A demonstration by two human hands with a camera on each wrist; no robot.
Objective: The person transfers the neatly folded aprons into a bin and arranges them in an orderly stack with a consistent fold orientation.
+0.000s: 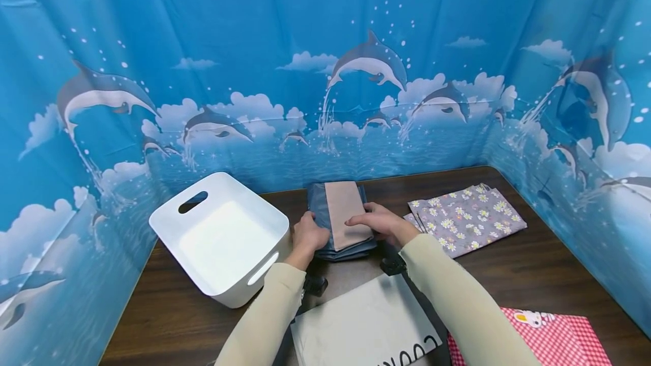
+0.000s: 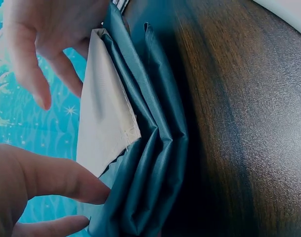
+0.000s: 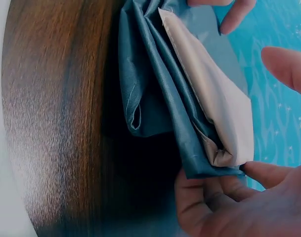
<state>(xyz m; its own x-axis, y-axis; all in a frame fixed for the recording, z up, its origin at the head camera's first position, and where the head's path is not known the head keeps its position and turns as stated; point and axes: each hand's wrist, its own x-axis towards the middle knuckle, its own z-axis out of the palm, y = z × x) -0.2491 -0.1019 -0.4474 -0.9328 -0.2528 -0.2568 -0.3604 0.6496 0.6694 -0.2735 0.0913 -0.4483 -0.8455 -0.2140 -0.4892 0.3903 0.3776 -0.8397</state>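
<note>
A folded blue-grey cloth bundle [image 1: 339, 220] with a beige panel on top lies mid-table, right of a white bin [image 1: 224, 236]. The left hand [image 1: 308, 237] curls round its near-left edge. The right hand [image 1: 380, 222] rests on top, thumb tucked under the near corner. Uneven lifting could spill the slippery layers open.

Dark wood-grain bench [image 1: 534, 275] fills lower frame, w/ blue dolphin-print backdrop [image 1: 305, 27] wrapping it on 3 sides: upper left, top center, upper right. Print shows leaping dolphins, white clouds, sea spray. Light even, soft sheen on bench.
</note>
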